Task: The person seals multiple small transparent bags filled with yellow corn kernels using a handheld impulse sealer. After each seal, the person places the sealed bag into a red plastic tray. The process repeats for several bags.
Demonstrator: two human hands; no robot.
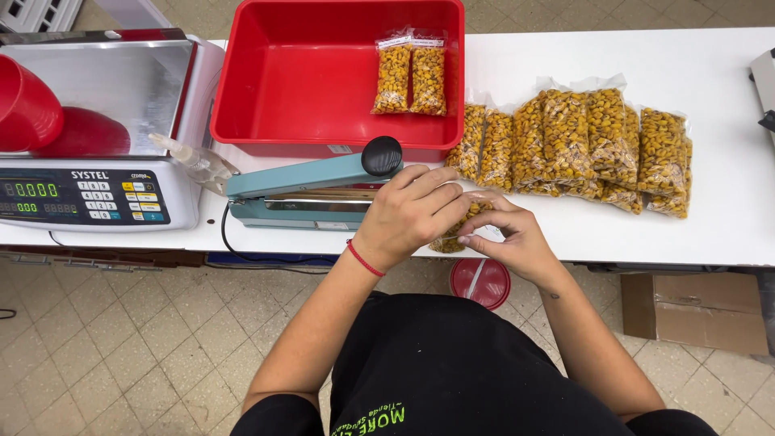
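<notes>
Between both hands, at the table's (pixel 726 161) near edge, sits one small bag (pixel 446 242) of yellow-orange kernels, mostly hidden. Left hand (pixel 412 214) lies over the top of it, fingers curled down and pressed together on the plastic. Right hand (pixel 510 234) comes in from the other side, fingertips bunched and pinching the bag's end; exact contact is covered by the left fingers. Just left of the left hand is the teal heat sealer (pixel 307 190), arm raised a little, its black knob (pixel 381 155) just past the left knuckles. Beyond the sealer stands a red bin (pixel 266 81) with two labelled bags (pixel 410 74) side by side inside. Past the right hand and further right runs a row of filled bags (pixel 581 141), overlapping and leaning on each other. Far left of the left hand there's a scale (pixel 89 194) with a red bowl (pixel 28 109) on its pan, and a clear bottle (pixel 190 157) lying between scale and sealer. Below the right wrist, a red lid (pixel 480 282) shows under the table edge. Handling guess: bag is light, film thin and slick, contents loose and shifting, so it slumps. Best held by the empty neck above the kernels, pinched flat from both sides; squeezing the belly risks bursting a seam.
</notes>
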